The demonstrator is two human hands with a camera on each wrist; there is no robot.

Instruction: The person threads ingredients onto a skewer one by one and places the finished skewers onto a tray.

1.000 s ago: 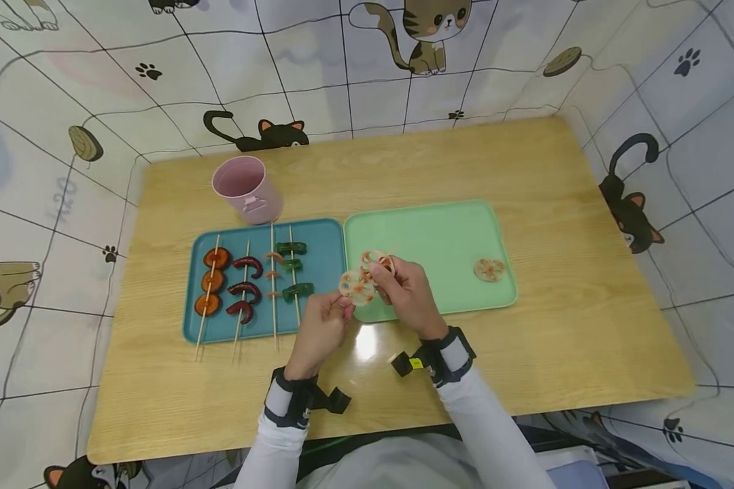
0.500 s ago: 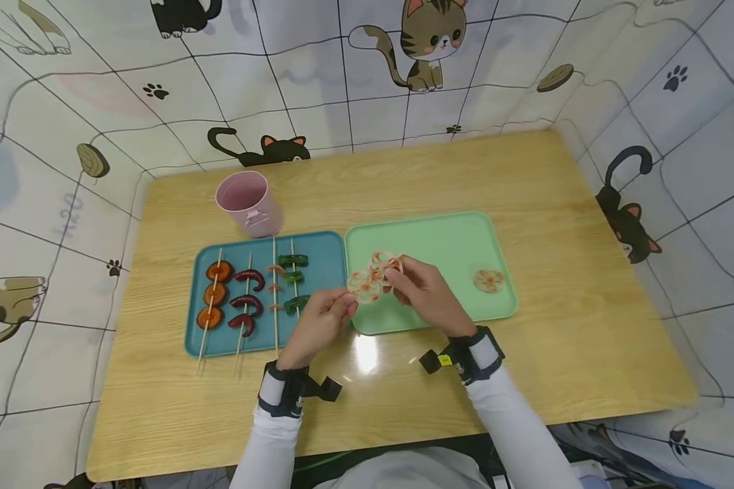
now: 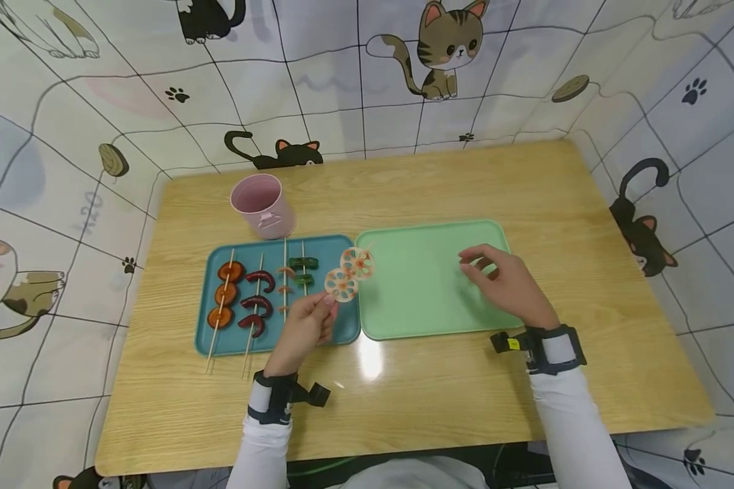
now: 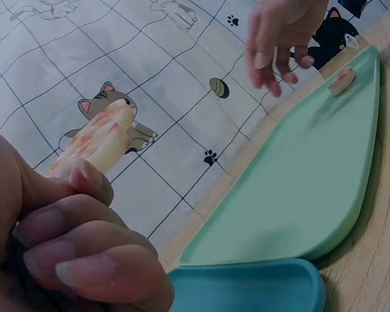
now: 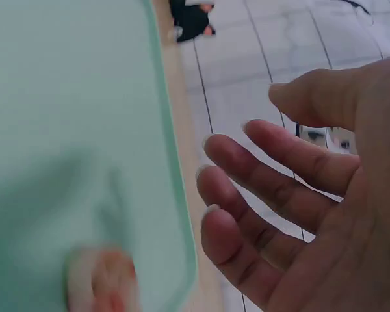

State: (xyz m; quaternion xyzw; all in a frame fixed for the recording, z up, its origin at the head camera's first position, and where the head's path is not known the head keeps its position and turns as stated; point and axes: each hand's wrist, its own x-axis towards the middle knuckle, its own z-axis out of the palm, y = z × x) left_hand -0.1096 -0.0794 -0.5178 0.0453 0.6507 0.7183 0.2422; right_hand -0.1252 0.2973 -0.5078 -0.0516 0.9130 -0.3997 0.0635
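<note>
My left hand [image 3: 306, 322] pinches two lotus root slices [image 3: 349, 272], pale with reddish marks, at the lower slice's edge. They overlap each other above the seam between the blue and green trays. In the left wrist view the slices [image 4: 97, 136] appear edge-on beyond the thumb. Over the right part of the green tray [image 3: 416, 272] hovers my right hand [image 3: 509, 284], fingers loosely bent and holding nothing. A single lotus root slice [image 5: 104, 279] lies on that tray below it, hidden by the hand in the head view.
A blue tray [image 3: 211, 319] on the left carries several skewers: orange rounds [image 3: 225, 294], dark red curled pieces [image 3: 257, 303], small orange pieces [image 3: 285, 290] and green pieces [image 3: 303, 263]. Behind it stands a pink bucket [image 3: 275, 210]. Cat-patterned walls border the wooden table [image 3: 434, 394].
My right hand has let go of the lotus slices and moved right, over the lone slice. My left hand keeps the two slices and has shifted slightly left.
</note>
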